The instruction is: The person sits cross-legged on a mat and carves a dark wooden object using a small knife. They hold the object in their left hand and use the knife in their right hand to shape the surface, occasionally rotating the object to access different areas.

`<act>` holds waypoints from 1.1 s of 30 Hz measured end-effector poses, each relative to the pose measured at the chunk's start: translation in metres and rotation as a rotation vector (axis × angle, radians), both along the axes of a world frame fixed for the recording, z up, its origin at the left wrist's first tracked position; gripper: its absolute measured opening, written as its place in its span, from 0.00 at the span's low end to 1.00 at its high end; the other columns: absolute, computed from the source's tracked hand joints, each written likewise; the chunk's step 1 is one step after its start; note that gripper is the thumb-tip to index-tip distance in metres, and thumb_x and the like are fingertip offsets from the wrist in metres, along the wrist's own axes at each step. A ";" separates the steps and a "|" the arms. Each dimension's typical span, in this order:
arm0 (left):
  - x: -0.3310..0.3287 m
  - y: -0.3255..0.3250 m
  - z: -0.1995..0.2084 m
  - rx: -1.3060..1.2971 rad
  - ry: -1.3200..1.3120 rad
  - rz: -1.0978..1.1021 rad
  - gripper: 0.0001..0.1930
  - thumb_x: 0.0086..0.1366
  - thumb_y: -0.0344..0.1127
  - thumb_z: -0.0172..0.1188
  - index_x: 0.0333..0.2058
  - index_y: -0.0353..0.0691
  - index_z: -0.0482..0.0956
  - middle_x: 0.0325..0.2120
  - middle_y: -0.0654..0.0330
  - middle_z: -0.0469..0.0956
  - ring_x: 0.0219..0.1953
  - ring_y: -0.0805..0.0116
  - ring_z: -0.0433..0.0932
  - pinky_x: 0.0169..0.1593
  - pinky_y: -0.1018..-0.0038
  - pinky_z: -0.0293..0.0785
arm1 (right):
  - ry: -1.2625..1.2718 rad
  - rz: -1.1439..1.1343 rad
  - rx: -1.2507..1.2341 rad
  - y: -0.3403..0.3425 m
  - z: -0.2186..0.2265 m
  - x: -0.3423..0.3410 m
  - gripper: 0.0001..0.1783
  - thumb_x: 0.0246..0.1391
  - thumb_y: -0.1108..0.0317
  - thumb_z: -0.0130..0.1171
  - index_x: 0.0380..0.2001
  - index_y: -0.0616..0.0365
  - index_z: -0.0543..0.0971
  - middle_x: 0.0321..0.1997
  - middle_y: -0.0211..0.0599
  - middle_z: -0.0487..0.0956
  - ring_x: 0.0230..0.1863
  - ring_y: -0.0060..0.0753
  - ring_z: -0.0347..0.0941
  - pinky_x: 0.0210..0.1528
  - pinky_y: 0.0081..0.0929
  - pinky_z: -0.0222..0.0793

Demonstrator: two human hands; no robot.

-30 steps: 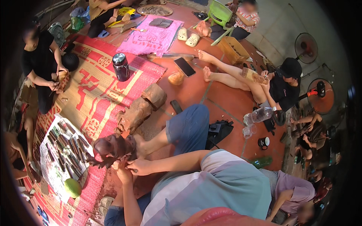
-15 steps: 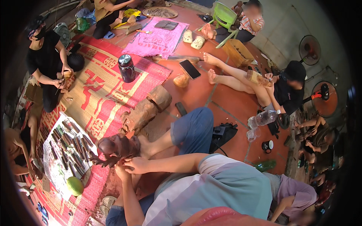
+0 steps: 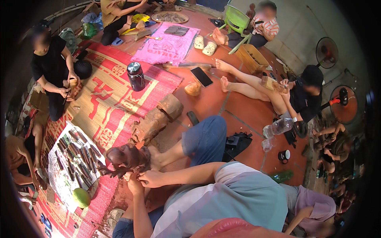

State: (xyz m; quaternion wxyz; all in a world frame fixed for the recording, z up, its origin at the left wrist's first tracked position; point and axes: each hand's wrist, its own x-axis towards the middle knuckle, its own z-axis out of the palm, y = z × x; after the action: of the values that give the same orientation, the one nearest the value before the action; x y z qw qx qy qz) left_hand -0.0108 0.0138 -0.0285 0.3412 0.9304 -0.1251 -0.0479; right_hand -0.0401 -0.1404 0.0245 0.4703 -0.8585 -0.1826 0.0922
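A dark reddish-brown wood carving [image 3: 127,157], with a branching, finger-like part on its near left side, rests against my bare foot [image 3: 156,158]. My left hand [image 3: 135,184] is closed at the near edge of the carving, its fingers bent. Close beside it, my right hand [image 3: 152,179] is closed too, with the fingertips turned toward the left hand. Whatever lies between the fingers is too small or hidden to make out. Left of the carving, several carving tools [image 3: 81,152] with dark handles lie on a white printed sheet [image 3: 59,190].
A green round fruit [image 3: 81,197] sits by the sheet on the red and tan mat [image 3: 107,95]. Rough wood blocks [image 3: 152,123] lie beyond the carving. A dark thermos [image 3: 136,77] and a phone [image 3: 202,77] are farther off. Several people sit around, some holding wood pieces.
The whole view has shifted slightly, right and down. My right hand has drawn a little back from the carving. The person at left has lifted their head.
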 end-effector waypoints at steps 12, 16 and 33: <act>0.006 -0.007 0.008 0.081 -0.055 -0.057 0.14 0.53 0.30 0.53 0.38 0.46 0.80 0.29 0.57 0.76 0.38 0.57 0.75 0.40 0.67 0.72 | -0.033 -0.003 -0.021 0.000 -0.009 0.007 0.15 0.46 0.66 0.53 0.36 0.64 0.76 0.36 0.52 0.76 0.35 0.53 0.74 0.38 0.43 0.70; 0.015 -0.013 -0.007 -1.095 0.536 0.325 0.07 0.60 0.30 0.47 0.33 0.37 0.74 0.34 0.57 0.75 0.36 0.65 0.75 0.39 0.73 0.72 | 0.131 -0.016 -0.063 0.001 0.005 0.016 0.17 0.47 0.63 0.53 0.39 0.63 0.76 0.43 0.54 0.75 0.39 0.54 0.74 0.41 0.41 0.71; -0.012 -0.013 0.016 -0.127 -0.091 0.147 0.14 0.53 0.31 0.55 0.39 0.47 0.80 0.30 0.52 0.78 0.32 0.52 0.79 0.35 0.64 0.76 | 0.049 0.012 -0.060 -0.002 0.018 0.004 0.20 0.50 0.66 0.52 0.43 0.69 0.74 0.48 0.64 0.71 0.46 0.57 0.71 0.49 0.39 0.69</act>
State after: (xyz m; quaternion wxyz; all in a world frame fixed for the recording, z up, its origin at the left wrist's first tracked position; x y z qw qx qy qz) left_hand -0.0223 0.0009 -0.0130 0.3960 0.9148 -0.0746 0.0278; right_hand -0.0357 -0.1423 0.0430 0.4479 -0.8687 -0.1733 0.1212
